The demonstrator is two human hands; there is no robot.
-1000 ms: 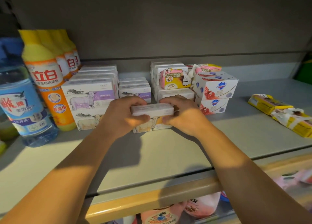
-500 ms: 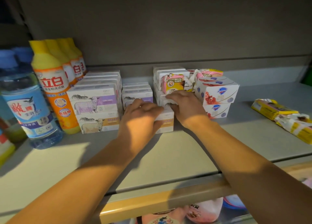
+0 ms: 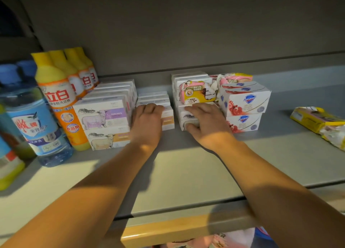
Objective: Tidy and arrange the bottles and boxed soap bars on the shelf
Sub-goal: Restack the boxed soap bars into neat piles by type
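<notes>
On the grey shelf point(image 3: 186, 173), my left hand point(image 3: 147, 120) covers the front of a white soap box with an orange label point(image 3: 169, 119). Its fingers curl over the box's top, and the box stands in a short row of like boxes point(image 3: 153, 96). My right hand point(image 3: 203, 122) grips a white soap box point(image 3: 186, 115) at the bottom of the neighbouring stack, thumb on its front and fingers on top. Sheep-printed soap boxes point(image 3: 104, 115) are stacked to the left. Beside them stand yellow detergent bottles point(image 3: 56, 91) and a blue bottle point(image 3: 33, 120).
A pink-and-yellow soap packet point(image 3: 194, 94) lies on the stack above my right hand. Two white boxes with red fruit print point(image 3: 244, 102) are stacked to the right. Yellow wrapped soap packs point(image 3: 317, 120) lie at the far right. A wooden front lip point(image 3: 168, 231) edges the shelf.
The box that both hands held a second ago now stands in the row under my left hand. My right hand has let go of it and moved right onto the neighbouring stack.
</notes>
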